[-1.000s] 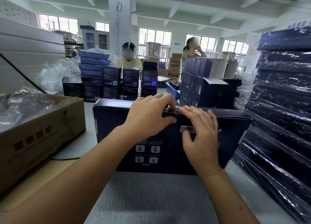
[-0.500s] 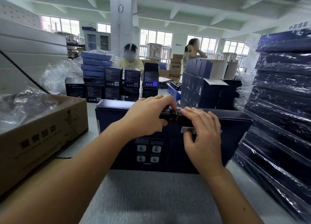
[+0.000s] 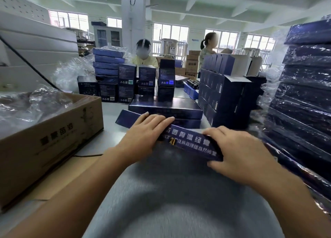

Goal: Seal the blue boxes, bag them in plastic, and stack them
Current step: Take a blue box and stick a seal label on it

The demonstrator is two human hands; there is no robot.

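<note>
Centrally, one blue box (image 3: pixel 189 142): left hand (image 3: pixel 143 130) lay flat atop, right hand (image 3: pixel 238 148) clasped it; two flat boxes (image 3: pixel 165 107) beyond.

Cardboard carton (image 3: pixel 59 135) left; pillar (image 3: pixel 132 31) bkgd.

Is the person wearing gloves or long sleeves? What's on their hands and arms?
No gloves. The left hand and right hand are bare, with no rings showing. The left forearm and right forearm are bare too: no sleeves, watch or bracelet as far as the picture reaches.
</note>
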